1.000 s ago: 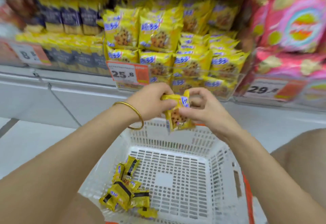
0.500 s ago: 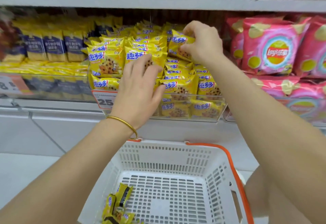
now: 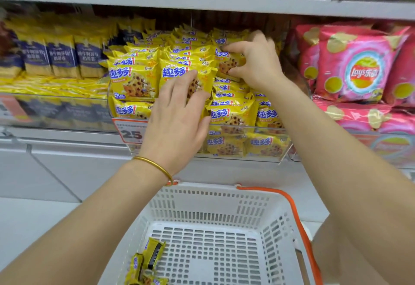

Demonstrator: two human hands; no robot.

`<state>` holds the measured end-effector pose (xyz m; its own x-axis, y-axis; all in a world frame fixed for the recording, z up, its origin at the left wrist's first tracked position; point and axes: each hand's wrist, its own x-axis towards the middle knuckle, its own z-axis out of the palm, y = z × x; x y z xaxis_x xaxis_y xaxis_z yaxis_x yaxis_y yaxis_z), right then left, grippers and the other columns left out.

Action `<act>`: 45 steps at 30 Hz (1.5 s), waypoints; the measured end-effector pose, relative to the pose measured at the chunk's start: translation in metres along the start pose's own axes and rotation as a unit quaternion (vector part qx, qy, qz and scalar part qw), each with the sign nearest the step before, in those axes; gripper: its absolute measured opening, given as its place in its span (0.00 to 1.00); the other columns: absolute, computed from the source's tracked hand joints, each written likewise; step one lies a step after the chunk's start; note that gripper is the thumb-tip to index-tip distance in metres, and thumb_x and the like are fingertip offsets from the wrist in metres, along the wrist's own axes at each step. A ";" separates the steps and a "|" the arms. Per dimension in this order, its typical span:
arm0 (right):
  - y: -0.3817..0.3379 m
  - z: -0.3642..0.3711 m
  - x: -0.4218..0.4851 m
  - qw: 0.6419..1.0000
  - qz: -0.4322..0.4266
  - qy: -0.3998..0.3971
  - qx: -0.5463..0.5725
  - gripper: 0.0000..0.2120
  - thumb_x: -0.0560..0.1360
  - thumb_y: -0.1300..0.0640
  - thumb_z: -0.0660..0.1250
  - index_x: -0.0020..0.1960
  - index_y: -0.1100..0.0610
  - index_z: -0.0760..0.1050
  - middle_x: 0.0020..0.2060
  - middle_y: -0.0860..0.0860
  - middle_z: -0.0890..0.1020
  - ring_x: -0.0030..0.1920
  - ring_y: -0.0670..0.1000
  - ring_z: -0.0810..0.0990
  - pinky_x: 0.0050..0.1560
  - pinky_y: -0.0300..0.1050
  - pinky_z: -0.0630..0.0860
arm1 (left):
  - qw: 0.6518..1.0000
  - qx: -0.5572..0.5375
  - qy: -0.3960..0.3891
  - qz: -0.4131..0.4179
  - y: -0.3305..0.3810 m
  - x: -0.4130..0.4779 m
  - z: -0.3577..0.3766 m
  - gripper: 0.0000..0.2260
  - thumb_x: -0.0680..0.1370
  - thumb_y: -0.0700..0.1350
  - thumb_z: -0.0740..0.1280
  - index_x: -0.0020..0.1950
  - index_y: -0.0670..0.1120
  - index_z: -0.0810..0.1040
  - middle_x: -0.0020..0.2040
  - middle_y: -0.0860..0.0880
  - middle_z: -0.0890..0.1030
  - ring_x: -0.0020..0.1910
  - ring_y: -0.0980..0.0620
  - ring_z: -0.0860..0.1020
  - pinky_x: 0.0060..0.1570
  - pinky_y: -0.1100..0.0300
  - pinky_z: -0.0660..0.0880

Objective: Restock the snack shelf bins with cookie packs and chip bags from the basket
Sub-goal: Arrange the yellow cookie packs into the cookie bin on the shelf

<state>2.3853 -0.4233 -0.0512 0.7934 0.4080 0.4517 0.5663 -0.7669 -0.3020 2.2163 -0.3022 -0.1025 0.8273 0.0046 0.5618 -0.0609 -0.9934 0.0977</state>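
Observation:
A clear shelf bin is piled with yellow cookie packs. My right hand pinches one yellow cookie pack at the top right of the pile, fingers closed on its edges. My left hand, with a gold bangle on the wrist, lies flat with fingers spread against the front packs, holding nothing. Below stands a white basket with an orange handle; a few yellow cookie packs lie in its near left corner.
Pink chip bags fill the bin to the right. Dark blue and yellow packs sit to the left. An orange price tag hangs at the bin's front. A grey shelf board runs overhead with boxed goods above.
Both hands rose from above the basket to the shelf. The right hand carried the cookie pack up onto the pile's top right. The left hand let go and now presses the front packs.

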 end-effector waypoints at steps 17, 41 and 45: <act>-0.067 0.077 -0.188 0.967 -0.088 -0.142 0.190 0.10 0.73 0.61 0.64 0.53 0.52 0.78 0.44 0.50 0.76 0.46 0.51 0.77 0.48 0.48 0.73 | 0.956 0.057 -0.288 0.019 -0.030 -0.086 -0.029 0.24 0.73 0.56 0.50 0.57 0.46 0.78 0.58 0.45 0.76 0.58 0.41 0.70 0.59 0.48 0.69; -0.056 0.367 -0.325 0.816 -0.206 -0.522 -0.142 0.21 0.74 0.58 0.67 0.64 0.57 0.66 0.61 0.55 0.72 0.61 0.58 0.70 0.57 0.51 0.69 | 0.829 0.062 -0.549 -0.091 -0.111 -0.152 0.004 0.17 0.80 0.56 0.53 0.69 0.56 0.64 0.66 0.55 0.68 0.66 0.52 0.63 0.65 0.53 0.66; -0.033 0.328 -0.303 0.733 0.167 -0.637 0.171 0.12 0.75 0.50 0.64 0.53 0.57 0.74 0.50 0.54 0.76 0.53 0.56 0.75 0.47 0.47 0.76 | 0.830 0.042 -0.548 -0.092 -0.103 -0.140 0.003 0.18 0.81 0.54 0.54 0.71 0.55 0.62 0.67 0.54 0.68 0.66 0.52 0.64 0.65 0.55 0.65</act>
<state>2.1996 -0.3590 -0.4530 0.3423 0.5241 -0.7799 0.1435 -0.8494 -0.5078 2.1086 -0.2006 -0.1939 0.8323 0.0952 -0.5461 0.1235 -0.9922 0.0153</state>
